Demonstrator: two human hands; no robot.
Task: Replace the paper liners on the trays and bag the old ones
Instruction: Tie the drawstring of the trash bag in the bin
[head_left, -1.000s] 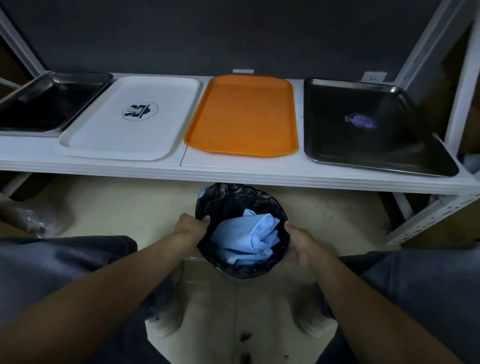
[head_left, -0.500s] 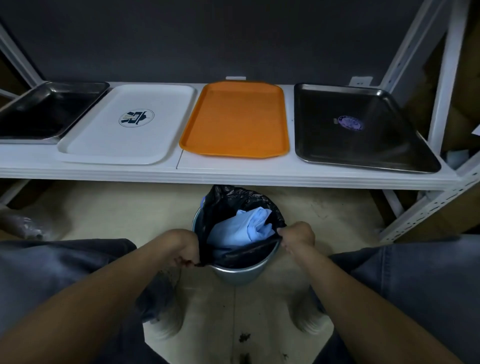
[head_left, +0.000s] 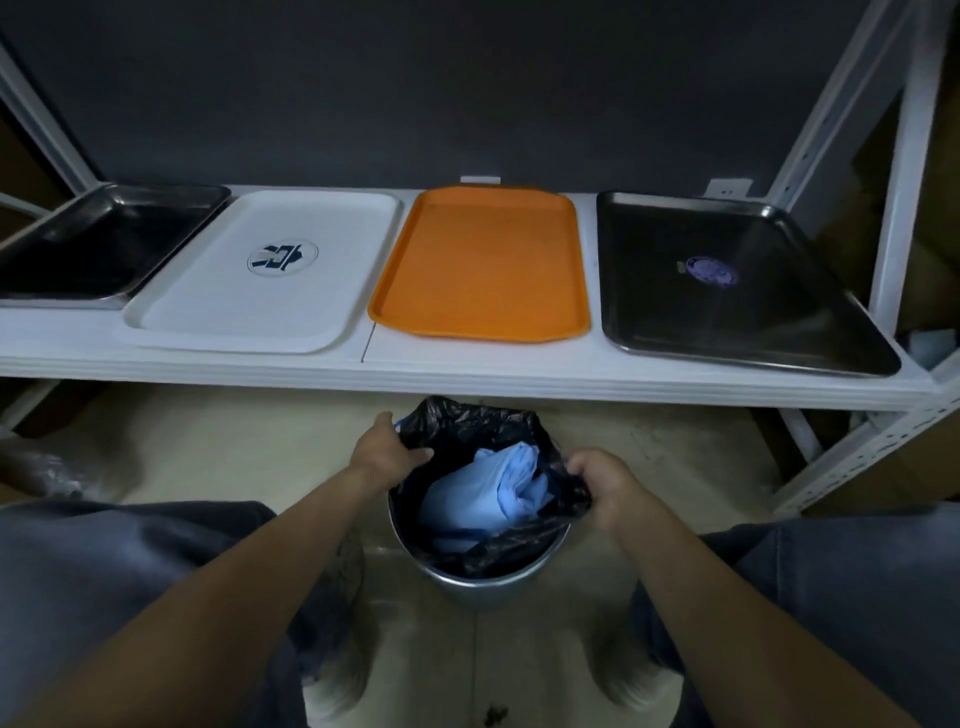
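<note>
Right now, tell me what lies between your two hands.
Head view: between the left hand and right hand, which both grip the black bag, lie the crumpled blue liners inside it.

Bag (head_left: 467, 421) rim is now pulled off the bin (head_left: 483, 582), exposing its metal wall. Left hand (head_left: 382, 452) has shifted up to the bag's far left edge, drawing the mouth narrower.

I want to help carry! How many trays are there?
4, side by side on the shelf: left steel tray, partly out of frame, white tray, orange tray, right steel tray. More could sit offscreen left.
</note>
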